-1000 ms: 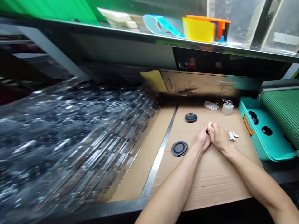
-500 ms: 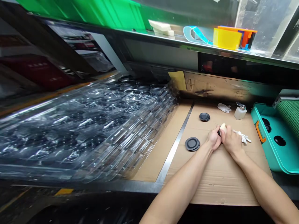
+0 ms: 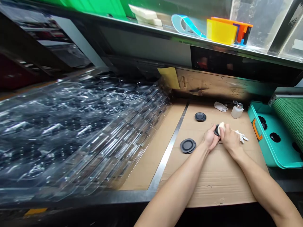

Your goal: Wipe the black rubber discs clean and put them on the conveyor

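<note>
In my left hand [image 3: 210, 138] is a round black plastic part [image 3: 216, 130], its edge showing between the fingers. My right hand [image 3: 230, 140] pinches a cream-white sponge [image 3: 221, 127] and holds it against that part. Both hands are close together over the cardboard [image 3: 227, 176]. Left of them lie black discs [image 3: 188, 145], which look like a couple stacked, and another black disc [image 3: 200, 117] sits farther back. A white glove [image 3: 241, 136] lies just beyond my right hand, partly hidden by it.
Clear plastic trays [image 3: 78, 126] are piled high on the left. A white pump bottle [image 3: 237, 110] and a crumpled white cloth [image 3: 221, 106] stand at the back. To the right, a teal bin [image 3: 267, 151] holds several black parts beside a green conveyor belt [image 3: 290, 112]. Overhead runs a shelf with a yellow container [image 3: 221, 32].
The view has swung a little to the right, so everything sits farther left. More of the black part now shows beside the sponge; both hands keep their holds.
</note>
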